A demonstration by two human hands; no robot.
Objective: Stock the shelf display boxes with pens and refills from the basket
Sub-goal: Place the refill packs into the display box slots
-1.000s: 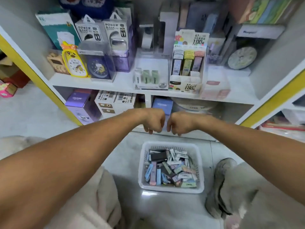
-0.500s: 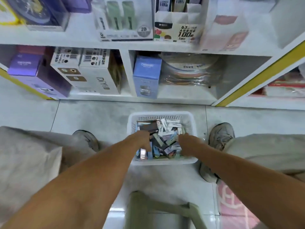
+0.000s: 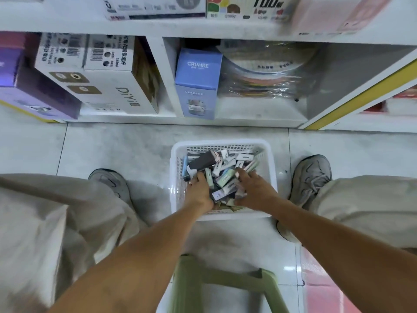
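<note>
A white plastic basket point(image 3: 174, 159) stands on the floor between my feet, filled with several small refill packs point(image 3: 226, 178) in white, green and dark colours, plus a dark box point(image 3: 202, 160). Both hands are down inside it. My left hand point(image 3: 199, 190) rests on the packs at the left, fingers curled among them. My right hand point(image 3: 253, 188) lies on the packs at the right with fingers spread. Whether either hand grips a pack is hidden. The display boxes point(image 3: 250, 7) show only as a strip along the top shelf.
A white shelf unit point(image 3: 169, 71) faces me, its lower bay holding a blue box point(image 3: 197, 82), white cartons point(image 3: 90, 71) and wrapped round goods point(image 3: 266, 71). My shoes point(image 3: 312, 177) flank the basket. A green stool point(image 3: 223, 283) sits under me.
My view has tipped down from the upper shelf to the floor. Both hands dropped from chest height into the basket and now dig among the packs.
</note>
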